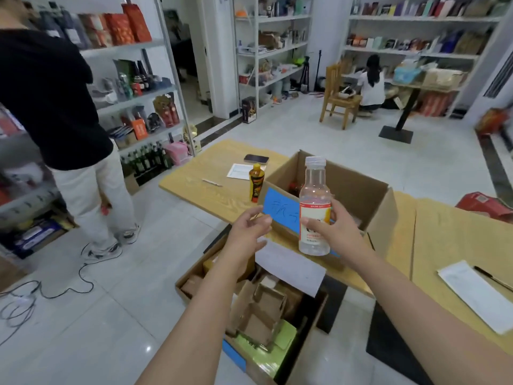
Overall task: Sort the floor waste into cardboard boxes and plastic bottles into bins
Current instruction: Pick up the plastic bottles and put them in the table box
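Both arms out; right hand grips bottle upright; left hand loose.

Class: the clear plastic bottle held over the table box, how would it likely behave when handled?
The clear plastic bottle looks empty, so probably light. Its thin walls may dent under the right hand. Being round, it would likely roll if laid down.

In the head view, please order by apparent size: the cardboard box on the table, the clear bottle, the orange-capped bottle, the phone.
1. cardboard box
2. clear bottle, held in the right hand; it is nearer the camera
3. orange-capped bottle
4. phone
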Tool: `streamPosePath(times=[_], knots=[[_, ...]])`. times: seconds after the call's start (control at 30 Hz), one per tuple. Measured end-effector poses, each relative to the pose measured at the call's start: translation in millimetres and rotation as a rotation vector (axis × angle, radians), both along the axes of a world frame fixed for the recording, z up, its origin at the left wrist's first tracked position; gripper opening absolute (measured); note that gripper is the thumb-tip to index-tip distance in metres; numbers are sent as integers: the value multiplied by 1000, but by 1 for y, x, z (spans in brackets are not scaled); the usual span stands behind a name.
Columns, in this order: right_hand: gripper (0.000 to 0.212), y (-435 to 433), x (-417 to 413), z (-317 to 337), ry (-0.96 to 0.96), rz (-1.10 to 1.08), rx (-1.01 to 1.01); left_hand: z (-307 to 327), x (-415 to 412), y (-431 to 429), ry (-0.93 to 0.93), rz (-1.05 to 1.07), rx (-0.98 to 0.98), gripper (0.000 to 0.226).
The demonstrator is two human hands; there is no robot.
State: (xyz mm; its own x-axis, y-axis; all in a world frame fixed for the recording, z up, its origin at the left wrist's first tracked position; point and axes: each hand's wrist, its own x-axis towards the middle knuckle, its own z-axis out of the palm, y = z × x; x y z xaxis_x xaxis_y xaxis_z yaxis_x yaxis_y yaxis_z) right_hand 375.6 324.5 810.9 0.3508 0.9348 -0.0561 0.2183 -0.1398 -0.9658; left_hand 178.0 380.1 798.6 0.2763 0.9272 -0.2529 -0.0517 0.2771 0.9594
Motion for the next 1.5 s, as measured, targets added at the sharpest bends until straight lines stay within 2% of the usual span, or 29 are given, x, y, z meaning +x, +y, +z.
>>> streamPosePath(times=[0.13, 0.33, 0.4, 0.5, 0.63, 0.7, 0.83, 1.0, 1.17, 1.4, 1.5], knots=[[64, 42, 95, -13, -148, -73, -26, -14, 74, 25, 100, 6, -13, 59], [82, 113, 206, -43, -290, -160, -38, -45, 181, 58, 351, -99, 38, 72], [92, 126, 223, -57, -336, -168, -68, -55, 204, 67, 466, -166, 42, 76], [95, 134, 235, -77, -422, -184, -176, -60, 227, 81, 620, -276, 39, 79], [92, 140, 231, -108, -806, -116, -226, -66, 245, 92, 816, -362, 30, 81], [89, 144, 228, -113, -889, -107, -228, -69, 249, 96, 863, -385, 10, 76], [74, 149, 226, -118, -1013, -103, -276, -72, 248, 99, 910, -409, 0, 76], [40, 158, 228, -134, -1172, -68, -362, -74, 248, 100, 923, -407, -16, 79], [43, 157, 230, -136, -1231, -34, -418, -76, 246, 98, 907, -401, 6, 78], [28, 150, 230, -125, -1163, 5, -333, -73, 240, 91, 851, -352, 26, 78], [31, 151, 228, -119, -998, 28, -225, -65, 227, 89, 708, -245, 62, 69]])
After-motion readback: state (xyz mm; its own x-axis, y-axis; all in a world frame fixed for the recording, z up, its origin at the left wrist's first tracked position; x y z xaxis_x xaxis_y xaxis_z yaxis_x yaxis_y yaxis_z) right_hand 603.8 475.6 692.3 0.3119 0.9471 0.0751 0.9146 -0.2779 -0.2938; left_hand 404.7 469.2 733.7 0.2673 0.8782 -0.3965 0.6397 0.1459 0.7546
